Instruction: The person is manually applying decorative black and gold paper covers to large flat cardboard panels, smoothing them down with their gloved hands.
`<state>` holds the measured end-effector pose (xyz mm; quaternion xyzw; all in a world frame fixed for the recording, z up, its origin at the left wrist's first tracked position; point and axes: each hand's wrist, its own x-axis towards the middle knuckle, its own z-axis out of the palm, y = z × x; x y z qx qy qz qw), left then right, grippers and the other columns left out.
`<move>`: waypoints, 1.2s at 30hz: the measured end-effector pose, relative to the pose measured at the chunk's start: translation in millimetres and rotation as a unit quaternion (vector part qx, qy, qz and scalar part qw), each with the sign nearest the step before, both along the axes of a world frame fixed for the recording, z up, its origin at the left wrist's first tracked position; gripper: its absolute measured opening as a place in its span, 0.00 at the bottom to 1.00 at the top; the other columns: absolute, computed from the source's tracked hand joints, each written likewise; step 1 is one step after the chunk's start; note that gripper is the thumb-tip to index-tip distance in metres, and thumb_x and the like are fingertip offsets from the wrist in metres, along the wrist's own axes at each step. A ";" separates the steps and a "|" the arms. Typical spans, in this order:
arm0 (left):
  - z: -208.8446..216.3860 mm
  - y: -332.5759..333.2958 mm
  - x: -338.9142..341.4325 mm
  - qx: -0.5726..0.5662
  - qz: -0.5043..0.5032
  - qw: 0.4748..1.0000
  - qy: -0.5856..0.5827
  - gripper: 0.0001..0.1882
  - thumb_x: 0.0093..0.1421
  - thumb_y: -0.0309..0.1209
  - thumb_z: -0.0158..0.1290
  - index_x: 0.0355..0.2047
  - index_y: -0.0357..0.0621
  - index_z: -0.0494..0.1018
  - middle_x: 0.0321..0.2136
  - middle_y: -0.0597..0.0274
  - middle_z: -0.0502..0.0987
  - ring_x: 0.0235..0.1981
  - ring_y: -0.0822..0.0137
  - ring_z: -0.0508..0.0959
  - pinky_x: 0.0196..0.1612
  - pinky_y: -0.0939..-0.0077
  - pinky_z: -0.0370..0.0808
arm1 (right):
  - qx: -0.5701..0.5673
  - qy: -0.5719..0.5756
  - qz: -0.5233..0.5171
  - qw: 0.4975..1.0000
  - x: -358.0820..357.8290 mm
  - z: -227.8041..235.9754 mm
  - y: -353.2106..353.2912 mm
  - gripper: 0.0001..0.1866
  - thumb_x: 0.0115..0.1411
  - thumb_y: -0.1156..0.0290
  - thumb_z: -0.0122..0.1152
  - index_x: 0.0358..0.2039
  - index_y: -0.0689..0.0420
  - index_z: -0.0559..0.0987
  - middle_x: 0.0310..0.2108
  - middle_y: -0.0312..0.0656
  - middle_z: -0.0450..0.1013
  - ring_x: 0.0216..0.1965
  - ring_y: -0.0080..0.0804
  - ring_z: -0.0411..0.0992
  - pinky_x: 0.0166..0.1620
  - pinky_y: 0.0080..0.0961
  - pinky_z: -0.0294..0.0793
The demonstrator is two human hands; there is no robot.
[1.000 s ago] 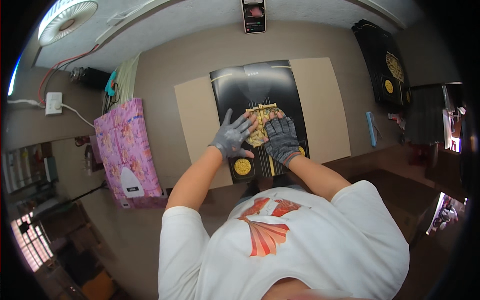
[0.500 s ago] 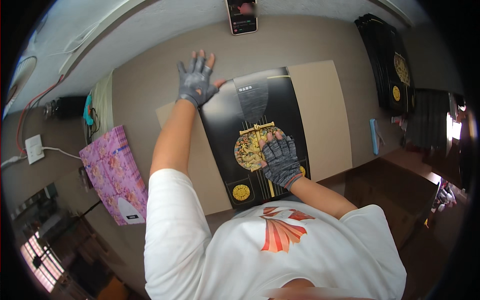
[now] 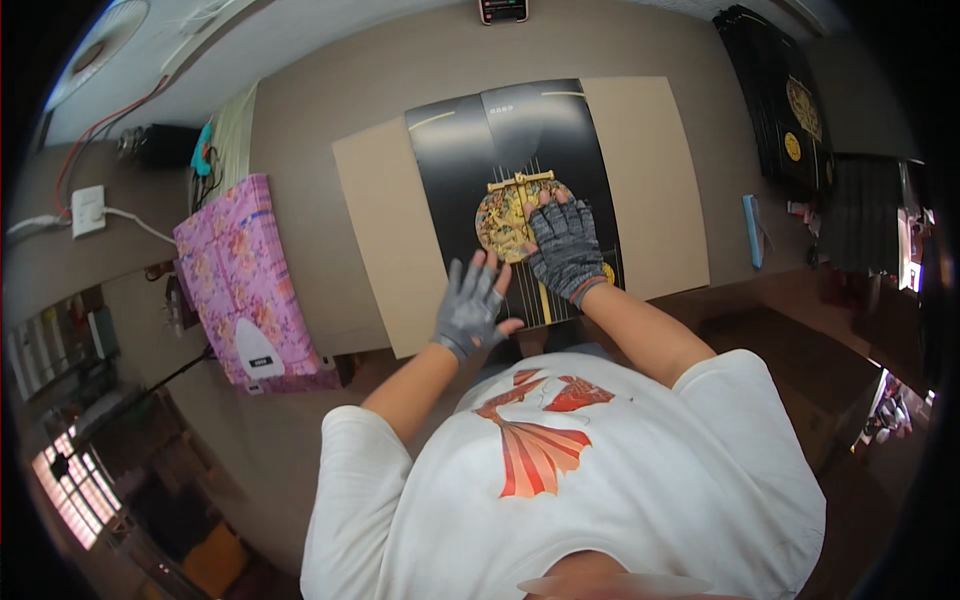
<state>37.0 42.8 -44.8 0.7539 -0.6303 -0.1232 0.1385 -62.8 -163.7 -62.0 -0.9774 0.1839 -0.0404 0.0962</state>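
Note:
A black printed sheet [image 3: 455, 165] with gold lines and a round, colourful gold emblem [image 3: 505, 225] lies over a wide tan cardboard panel [image 3: 650, 180], which shows on both sides of it. My right hand [image 3: 565, 240], in a dark grey fingerless glove, rests flat on the emblem's right part, fingers stretched out. My left hand [image 3: 470, 308], in a lighter grey glove, is over the sheet's lower left part with its fingers spread. It holds nothing; whether it touches the sheet I cannot tell.
On the left lies a stack of pink floral packaging [image 3: 240, 280] near a white wall socket [image 3: 88, 212]. A phone [image 3: 503, 10] stands at the far edge. Several black printed pieces [image 3: 770, 110] are stacked at far right, above a light blue strip-like object [image 3: 752, 232].
My left hand has come from the sheet's far left corner down to its near left part. My right hand stays on the emblem. The whole view has shifted.

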 end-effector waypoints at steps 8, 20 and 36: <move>1.3 25.6 -43.8 -0.105 0.073 0.988 0.085 0.41 0.54 0.44 0.60 0.64 0.37 0.59 0.61 0.40 0.63 0.62 0.46 0.65 0.63 0.47 0.59 | -0.025 -0.069 0.015 0.997 9.1 -6.1 -11.2 0.29 0.58 0.57 0.54 0.60 0.52 0.71 0.63 0.48 0.63 0.66 0.47 0.56 0.67 0.48 0.51; -6.1 50.5 -27.1 -0.182 0.431 0.865 0.181 0.16 0.60 0.28 0.55 0.49 0.44 0.74 0.43 0.53 0.76 0.42 0.60 0.78 0.44 0.69 0.75 | -0.079 -0.087 0.023 0.993 -2.0 -10.1 -2.7 0.26 0.56 0.59 0.57 0.56 0.51 0.74 0.61 0.47 0.66 0.65 0.45 0.59 0.65 0.48 0.55; 20.5 -55.5 -36.9 0.282 0.244 0.927 -0.028 0.62 0.39 0.74 0.55 0.71 0.71 0.42 0.70 0.39 0.26 0.69 0.29 0.29 0.54 0.13 0.42 | 0.078 -0.024 0.002 0.997 24.5 34.4 -60.1 0.40 0.54 0.47 0.56 0.61 0.61 0.64 0.66 0.54 0.56 0.68 0.53 0.52 0.67 0.52 0.46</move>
